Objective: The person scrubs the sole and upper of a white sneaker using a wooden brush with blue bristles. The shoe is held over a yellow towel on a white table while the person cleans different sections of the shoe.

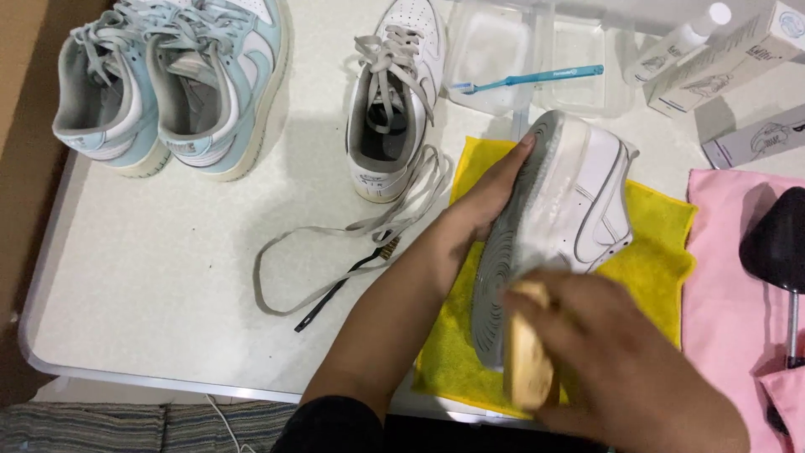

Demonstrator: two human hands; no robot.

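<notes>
A white sneaker (587, 197) lies on its side on a yellow cloth (658, 243), grey sole toward me. My left hand (486, 197) presses flat against the sole and steadies the shoe. My right hand (620, 352) grips a wooden brush (528, 356) held against the lower end of the sole; the bristles are hidden.
A second white sneaker (394, 92) with a loose grey lace (335, 252) and a small dark brush (344, 281) lie left of the cloth. A light-blue pair of sneakers (176, 80) stands far left. A blue toothbrush (537, 78) rests on a clear container (495, 42); boxes (729, 50), pink cloth (729, 294) and a black shoe tree (780, 239) are right.
</notes>
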